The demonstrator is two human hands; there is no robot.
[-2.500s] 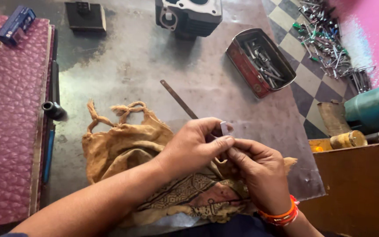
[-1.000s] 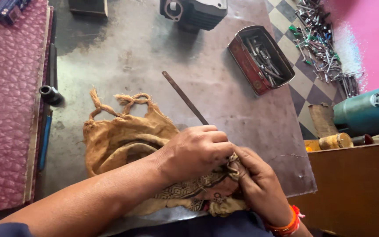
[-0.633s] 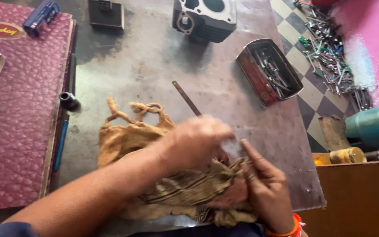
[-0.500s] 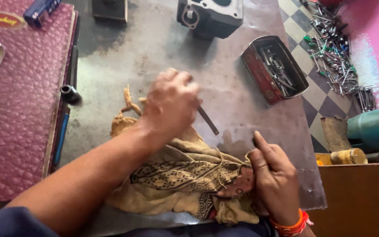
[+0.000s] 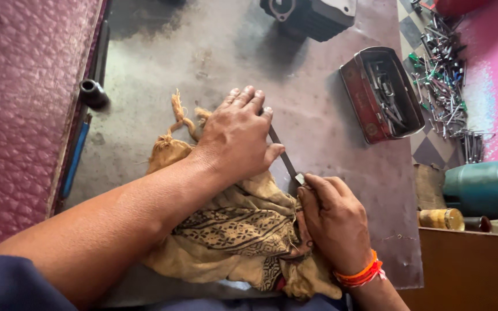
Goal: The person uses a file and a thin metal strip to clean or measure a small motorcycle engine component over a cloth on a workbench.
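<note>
Head cam: L hand (image 5: 234, 135) on metal file (image 5: 283, 158), R hand (image 5: 332, 222) on cloth (image 5: 231, 230)

On the counter (image 5: 214, 46): one brown cloth (image 5: 231, 230), one thin metal file (image 5: 283, 158), one red tin of tools (image 5: 381, 95), one black socket (image 5: 92, 92), two hands.

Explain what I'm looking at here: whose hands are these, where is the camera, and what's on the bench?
The camera sits on a person's head and looks down, so both hands are that person's own. The left hand lies flat over a thin metal rod and a tan cloth on the grey bench. The right hand, with an orange wristband, pinches the rod's near end. Also on the bench: a red tin of metal parts, a dark engine part and a small black socket. A maroon pad lies at the left.
</note>
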